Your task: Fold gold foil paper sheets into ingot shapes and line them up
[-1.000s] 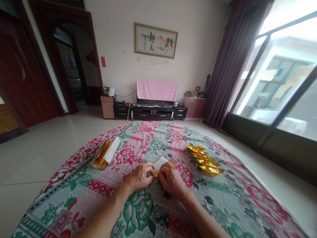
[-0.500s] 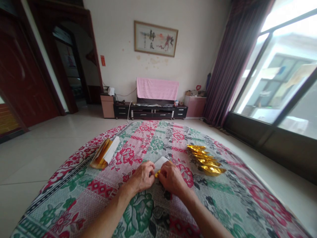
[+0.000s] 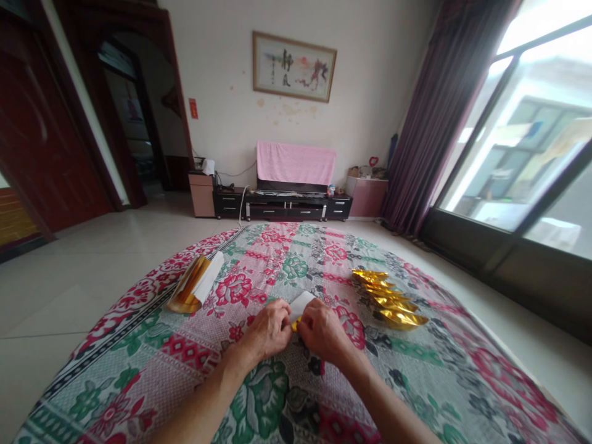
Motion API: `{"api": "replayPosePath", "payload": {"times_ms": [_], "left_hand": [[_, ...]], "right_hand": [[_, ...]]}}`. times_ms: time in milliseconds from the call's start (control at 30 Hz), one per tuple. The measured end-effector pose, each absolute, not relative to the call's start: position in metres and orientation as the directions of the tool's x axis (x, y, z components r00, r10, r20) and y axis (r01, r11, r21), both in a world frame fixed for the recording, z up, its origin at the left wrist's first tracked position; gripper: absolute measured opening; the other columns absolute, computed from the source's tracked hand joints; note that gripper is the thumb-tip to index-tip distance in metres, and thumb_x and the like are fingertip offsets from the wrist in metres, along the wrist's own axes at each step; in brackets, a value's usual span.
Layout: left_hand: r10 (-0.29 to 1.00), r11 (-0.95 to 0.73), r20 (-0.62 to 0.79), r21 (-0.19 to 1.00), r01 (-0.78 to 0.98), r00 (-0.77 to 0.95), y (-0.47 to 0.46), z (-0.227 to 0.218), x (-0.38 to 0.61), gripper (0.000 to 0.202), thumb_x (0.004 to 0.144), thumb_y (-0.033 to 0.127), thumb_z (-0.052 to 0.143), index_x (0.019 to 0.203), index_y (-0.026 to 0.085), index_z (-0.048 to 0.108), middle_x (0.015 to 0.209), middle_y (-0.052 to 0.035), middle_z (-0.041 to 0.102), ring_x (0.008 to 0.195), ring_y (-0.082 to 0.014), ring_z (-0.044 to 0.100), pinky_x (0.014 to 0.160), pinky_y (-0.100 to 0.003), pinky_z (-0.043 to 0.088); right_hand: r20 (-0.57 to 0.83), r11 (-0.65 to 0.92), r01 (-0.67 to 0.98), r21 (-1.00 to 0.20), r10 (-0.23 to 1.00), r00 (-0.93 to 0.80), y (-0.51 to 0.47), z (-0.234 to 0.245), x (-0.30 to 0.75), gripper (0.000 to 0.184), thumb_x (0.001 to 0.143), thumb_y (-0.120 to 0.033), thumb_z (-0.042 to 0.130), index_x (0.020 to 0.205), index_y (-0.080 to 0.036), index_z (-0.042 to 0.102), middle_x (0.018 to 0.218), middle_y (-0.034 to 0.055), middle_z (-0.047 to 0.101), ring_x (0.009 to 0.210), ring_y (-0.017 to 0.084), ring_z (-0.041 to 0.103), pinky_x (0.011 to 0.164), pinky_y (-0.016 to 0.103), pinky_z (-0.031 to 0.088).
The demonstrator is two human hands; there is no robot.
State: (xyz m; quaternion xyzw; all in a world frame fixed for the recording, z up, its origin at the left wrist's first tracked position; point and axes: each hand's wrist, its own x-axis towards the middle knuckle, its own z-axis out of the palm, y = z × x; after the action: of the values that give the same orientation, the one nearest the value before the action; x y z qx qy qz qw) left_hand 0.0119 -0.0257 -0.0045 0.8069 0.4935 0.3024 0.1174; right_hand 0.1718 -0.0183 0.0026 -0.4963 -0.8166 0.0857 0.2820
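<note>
Between my hands, near the middle of the table, lies a sheet of gold foil paper, its white back up and a bit of gold showing at the near edge. My left hand is closed on the sheet's left side, fingers curled. On its right side my right hand pinches it too, with fingertips close to the left ones. The hands partly hide the sheet. To the right stands a row of several folded gold foil ingots. A stack of gold and white paper sheets, bent over, sits at the left.
A flowered cloth in red, green and grey covers the round table. Beyond it, a low black TV cabinet stands by the wall, with a pink towel over the television. A purple curtain and window are at the right.
The view has shifted slightly. Both hands stay on the sheet, and the right fingers have moved a little along its near right edge.
</note>
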Motion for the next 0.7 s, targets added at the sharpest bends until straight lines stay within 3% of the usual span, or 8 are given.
{"api": "replayPosePath", "payload": {"times_ms": [367,700], "left_hand": [[0.849,-0.516,0.407,0.499,0.696,0.338,-0.0238,-0.0082,0.0102,0.015,0.066,0.005,0.048,0.067,0.016,0.057,0.082,-0.0043,0.059,0.079,-0.0147,0.056,0.074,-0.024,0.045],[0.843,-0.534,0.391,0.524,0.663,0.369,-0.0255,-0.0058,0.0052,0.016,0.063,0.006,0.049,0.068,0.016,0.06,0.086,-0.0046,0.06,0.081,-0.0156,0.056,0.076,-0.025,0.045]], "right_hand": [[0.334,0.465,0.786,-0.408,0.877,-0.345,-0.0139,0.0037,0.1728,0.018,0.068,-0.013,0.051,0.05,-0.015,0.048,0.062,0.0005,0.049,0.055,0.008,0.043,0.051,0.019,0.026],[0.321,0.557,0.705,-0.438,0.83,-0.456,-0.0148,0.0074,0.1807,0.019,0.074,-0.016,0.053,0.056,-0.015,0.056,0.066,0.0013,0.052,0.065,0.01,0.048,0.056,0.019,0.03]]}}
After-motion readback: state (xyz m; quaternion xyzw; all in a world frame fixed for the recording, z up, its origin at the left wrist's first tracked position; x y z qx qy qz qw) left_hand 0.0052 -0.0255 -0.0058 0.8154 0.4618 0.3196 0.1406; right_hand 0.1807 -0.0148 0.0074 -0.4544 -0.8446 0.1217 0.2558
